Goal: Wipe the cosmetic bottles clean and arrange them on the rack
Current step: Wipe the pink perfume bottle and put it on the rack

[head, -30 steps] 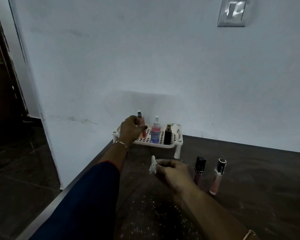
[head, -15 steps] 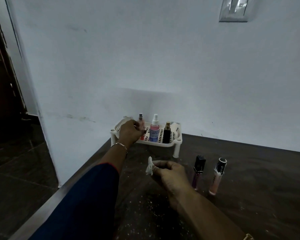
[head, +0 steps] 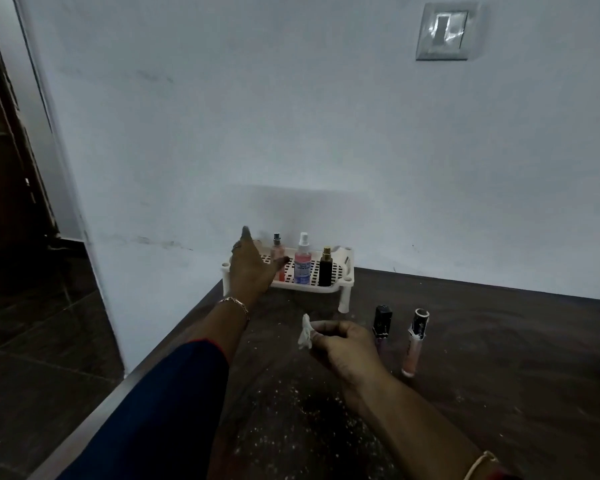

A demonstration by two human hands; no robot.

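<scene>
A white perforated rack [head: 345,277] stands against the wall on the dark counter. Three bottles stand upright on it: a small peach one [head: 278,255] at the left, a pink spray bottle [head: 302,259] in the middle, a black one with a gold cap [head: 325,268] at the right. My left hand [head: 252,266] hovers open just left of the peach bottle, fingers spread, holding nothing. My right hand [head: 343,346] pinches a small white wipe [head: 306,331] near the counter's middle. Two lip-gloss tubes stand to its right: a black-capped purple one [head: 381,323] and a pink one [head: 415,341].
The counter [head: 482,393] is speckled with pale crumbs near me. Its left edge [head: 118,386] drops to a dark tiled floor. A white wall rises behind the rack, with a switch plate [head: 444,31] high at the right.
My left hand let go of the peach bottle, now standing on the rack, and opened with fingers spread. The right hand with the wipe stayed in place.
</scene>
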